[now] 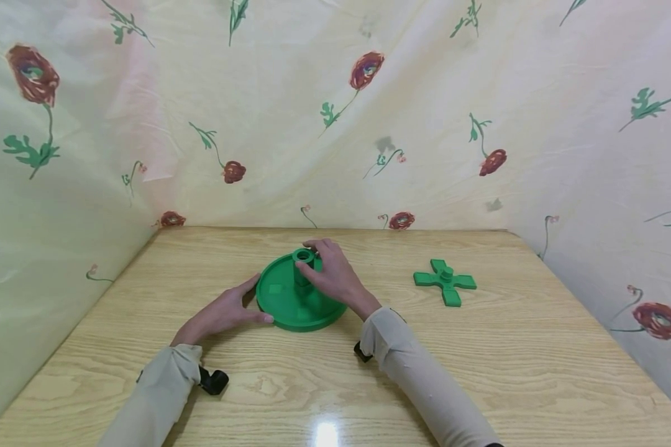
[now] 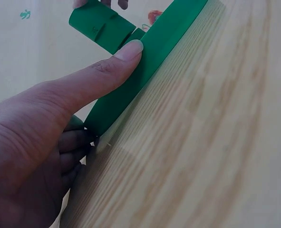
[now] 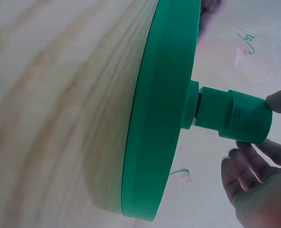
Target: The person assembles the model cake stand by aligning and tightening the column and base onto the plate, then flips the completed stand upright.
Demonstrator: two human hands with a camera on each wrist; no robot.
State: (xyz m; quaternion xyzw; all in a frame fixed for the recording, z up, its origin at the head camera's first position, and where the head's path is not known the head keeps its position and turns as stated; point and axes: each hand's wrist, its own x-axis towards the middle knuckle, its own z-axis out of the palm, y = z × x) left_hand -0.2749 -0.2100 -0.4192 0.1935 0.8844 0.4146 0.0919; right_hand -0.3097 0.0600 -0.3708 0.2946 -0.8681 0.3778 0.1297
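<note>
A round green tray-like disc (image 1: pixel 313 308) with a raised rim lies on the table. My left hand (image 1: pixel 229 308) holds it at the left, thumb (image 2: pixel 130 50) against the near rim and fingers round the far side. Above the disc's middle stands an upright green stepped pipe fitting (image 3: pixel 249 116), hollow at the top. My right hand (image 1: pixel 335 273) pinches its upper, wider end, the thumb on one side and the fingertips on the other. In the right wrist view, a thin dark gap shows between the fitting's lower end and the short collar (image 3: pixel 190 104) on the disc.
A flat green cross-shaped piece (image 1: pixel 451 295) with a central knob lies to the right on the wooden table (image 1: pixel 537 347). Behind and at the sides hangs a cream flowered sheet (image 1: pixel 291 93). Small black devices sit at both wrists.
</note>
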